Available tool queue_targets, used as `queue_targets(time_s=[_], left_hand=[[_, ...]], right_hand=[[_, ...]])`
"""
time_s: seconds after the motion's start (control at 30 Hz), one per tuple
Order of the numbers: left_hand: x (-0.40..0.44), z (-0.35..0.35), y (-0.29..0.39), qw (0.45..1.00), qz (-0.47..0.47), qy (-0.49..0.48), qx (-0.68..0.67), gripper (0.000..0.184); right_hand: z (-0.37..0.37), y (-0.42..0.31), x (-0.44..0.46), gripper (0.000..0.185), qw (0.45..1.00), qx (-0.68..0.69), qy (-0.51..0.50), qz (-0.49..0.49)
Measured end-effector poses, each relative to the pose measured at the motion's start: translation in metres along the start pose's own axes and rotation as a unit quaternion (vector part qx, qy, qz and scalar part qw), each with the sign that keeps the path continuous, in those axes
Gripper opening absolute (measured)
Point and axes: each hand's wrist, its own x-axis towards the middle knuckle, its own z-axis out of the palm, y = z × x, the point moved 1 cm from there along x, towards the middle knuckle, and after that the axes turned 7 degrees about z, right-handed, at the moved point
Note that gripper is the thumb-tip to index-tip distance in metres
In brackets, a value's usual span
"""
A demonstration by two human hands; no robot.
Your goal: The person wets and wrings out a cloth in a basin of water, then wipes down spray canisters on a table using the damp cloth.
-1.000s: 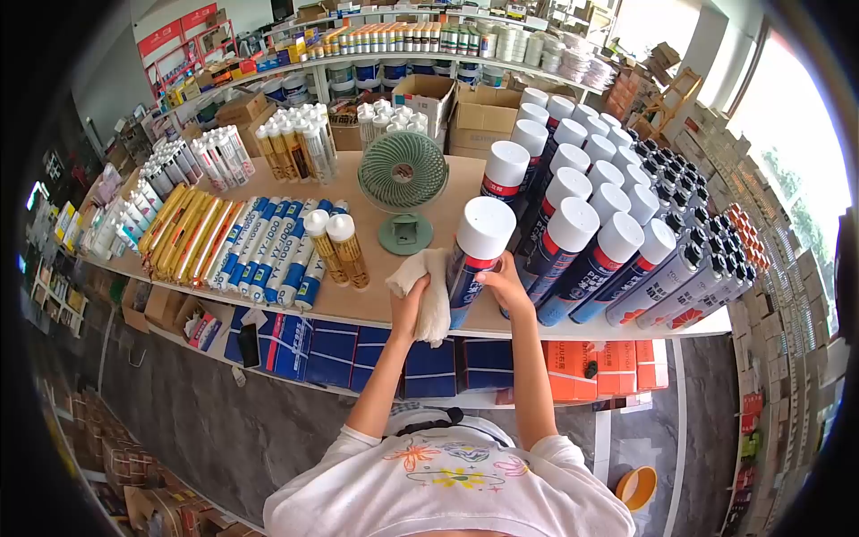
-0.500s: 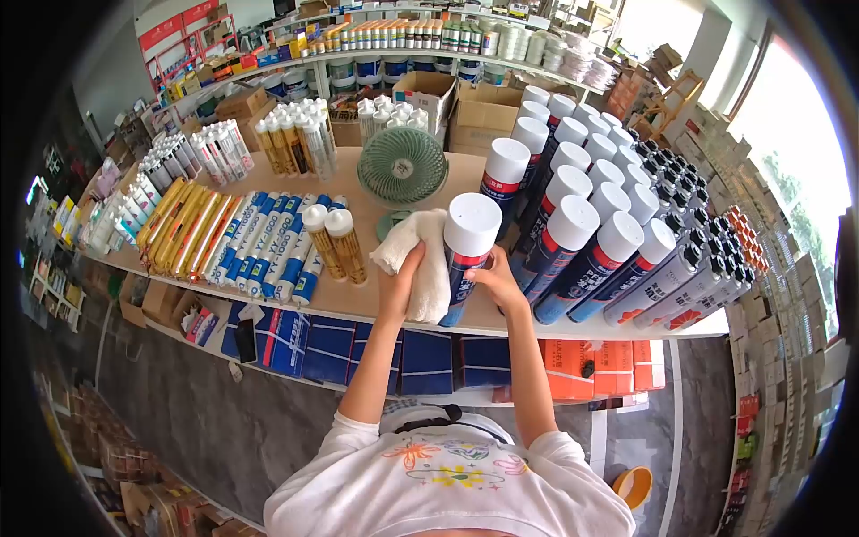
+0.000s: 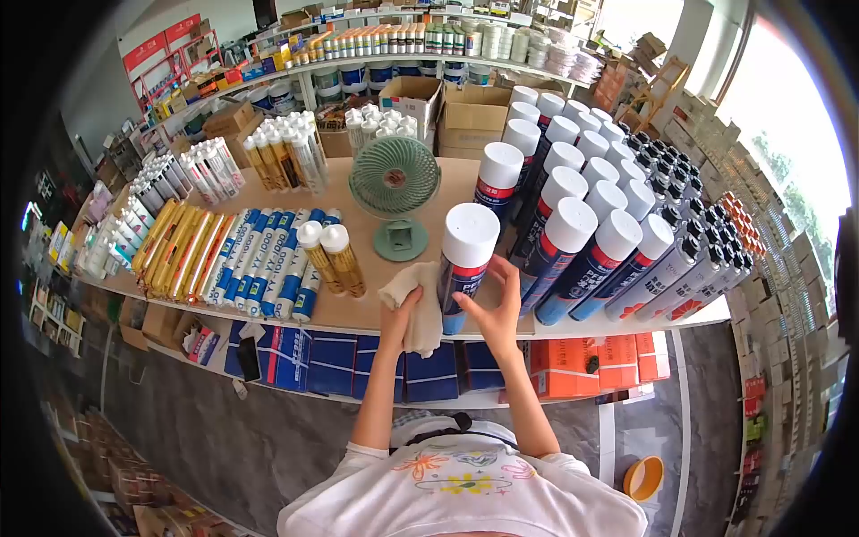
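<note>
L hand [image 3: 400, 318] grips 1 soft, rumpled off-white cloth [image 3: 422, 309] against the L side of 1 upright cyl. can [image 3: 465, 268] w/ smooth white cap, nr the front edge of the wood-tone table [image 3: 335, 201]. R hand [image 3: 495, 309] has thumb & fingers spread wide at the can's R side, thumb over the label, firm contact unclear. Nearby: 1 round ribbed green plastic fan [image 3: 395, 179], 2 gold tubes [image 3: 344, 261] w/ white tops.
</note>
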Motion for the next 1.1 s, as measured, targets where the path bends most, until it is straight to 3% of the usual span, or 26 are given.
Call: queue_targets(time_s=[0.1,0.27,0.37,0.43,0.57,0.63,0.7,0.87,0.93,0.97,1.03,1.1], left_hand=[[-0.001,0.002,-0.003,1.0,-0.009,0.01,-0.022,0.039],[-0.001,0.007,0.01,1.0,0.009,0.01,-0.025,0.037],[0.002,0.008,0.016,0.999,-0.018,0.009,-0.034,0.037],[0.002,0.019,0.036,0.998,0.024,-0.008,-0.049,0.039],[0.017,0.032,0.051,0.994,0.081,-0.056,-0.039,0.038],[0.022,0.042,0.057,0.994,0.076,-0.053,-0.066,0.037],[0.03,0.046,0.057,0.986,0.061,-0.071,-0.138,0.037],[0.028,0.04,0.03,0.985,0.058,-0.057,-0.15,0.035],[0.034,0.016,-0.007,0.996,0.036,-0.042,-0.066,0.032],[0.031,0.01,-0.012,0.996,0.037,-0.042,-0.065,0.032],[0.027,0.001,-0.015,0.995,0.016,-0.048,0.09,0.032],[0.034,-0.005,-0.017,0.991,-0.004,-0.05,0.122,0.033]], right_hand=[[0.009,-0.012,-0.013,0.081,0.991,-0.132,0.016,-0.032],[0.018,-0.013,-0.014,0.077,0.993,-0.112,0.039,0.013],[0.021,-0.004,-0.013,0.075,0.99,-0.135,0.043,-0.024],[0.016,0.003,-0.007,0.074,0.99,-0.128,0.032,-0.043],[-0.004,0.016,0.007,0.071,0.999,0.007,-0.052,0.01],[-0.011,0.015,0.011,0.071,0.994,0.017,-0.108,0.011],[-0.011,0.018,0.01,0.071,0.993,0.025,-0.116,0.021],[-0.008,0.031,0.009,0.069,0.99,0.078,-0.115,0.017],[-0.008,0.029,0.008,0.069,0.989,0.086,-0.117,0.014],[-0.008,0.028,0.009,0.069,0.989,0.093,-0.118,0.007],[-0.008,0.03,0.009,0.069,0.988,0.094,-0.124,0.011],[-0.009,0.032,0.009,0.069,0.987,0.095,-0.131,0.016]])
